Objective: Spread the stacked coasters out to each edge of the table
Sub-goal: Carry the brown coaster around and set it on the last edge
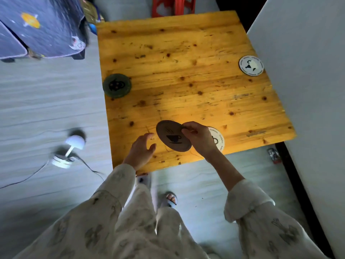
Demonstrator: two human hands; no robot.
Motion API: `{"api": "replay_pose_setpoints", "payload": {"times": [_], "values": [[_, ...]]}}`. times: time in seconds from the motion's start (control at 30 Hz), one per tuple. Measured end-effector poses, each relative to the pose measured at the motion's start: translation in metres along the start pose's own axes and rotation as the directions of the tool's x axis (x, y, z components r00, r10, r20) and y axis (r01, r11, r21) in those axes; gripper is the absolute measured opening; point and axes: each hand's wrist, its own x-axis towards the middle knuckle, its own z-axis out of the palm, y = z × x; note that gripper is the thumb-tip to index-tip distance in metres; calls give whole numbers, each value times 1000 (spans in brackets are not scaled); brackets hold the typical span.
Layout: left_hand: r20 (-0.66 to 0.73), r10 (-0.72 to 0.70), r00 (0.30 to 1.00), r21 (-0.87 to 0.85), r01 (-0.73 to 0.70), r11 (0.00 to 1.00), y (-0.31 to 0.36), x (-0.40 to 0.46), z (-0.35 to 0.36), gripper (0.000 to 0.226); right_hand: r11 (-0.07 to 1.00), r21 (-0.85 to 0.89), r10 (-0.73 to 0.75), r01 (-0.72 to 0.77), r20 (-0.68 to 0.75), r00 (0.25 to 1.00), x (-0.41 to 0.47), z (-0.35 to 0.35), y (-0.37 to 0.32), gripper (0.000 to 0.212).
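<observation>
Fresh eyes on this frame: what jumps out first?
The bright yellow wooden table fills the middle of the view. At its near edge the right hand pinches a brown coaster with a cup print, tilted above the wood, while the left hand is open beside it. A dark green coaster lies at the left edge, a white coaster at the right edge, and another white one shows partly under the right hand.

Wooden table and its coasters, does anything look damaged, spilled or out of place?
Nothing stands out. The yellow wooden table is knotty but unbroken; the dark green round coaster and white round coaster lie flat at opposite edges. The right hand holds a brown cup-print coaster.
</observation>
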Motion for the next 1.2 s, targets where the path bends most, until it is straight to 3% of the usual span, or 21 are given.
{"api": "replay_pose_setpoints", "payload": {"times": [0.3,0.47,0.67,0.83,1.07,1.2], "values": [[-22,-13,1000,-86,11,996,-70,17,-94,45,1000,3,-11,11,58,998,28,90,-58,19],[21,-37,999,-116,40,992,-132,58,-180,43,999,29,45,-44,-13,999,70,154,-102,20],[-111,-85,990,-92,75,993,-177,116,-293,37,993,109,52,-45,-68,996,120,224,-153,21],[-74,-55,996,-55,51,997,-181,163,-335,37,981,185,77,-59,-95,992,166,247,-183,21],[85,22,996,2,-22,1000,-158,254,-376,34,946,317,135,-71,-184,974,260,234,-212,17],[66,64,996,43,-66,997,-124,335,-421,32,922,381,176,-74,-242,954,340,208,-238,16]]}}
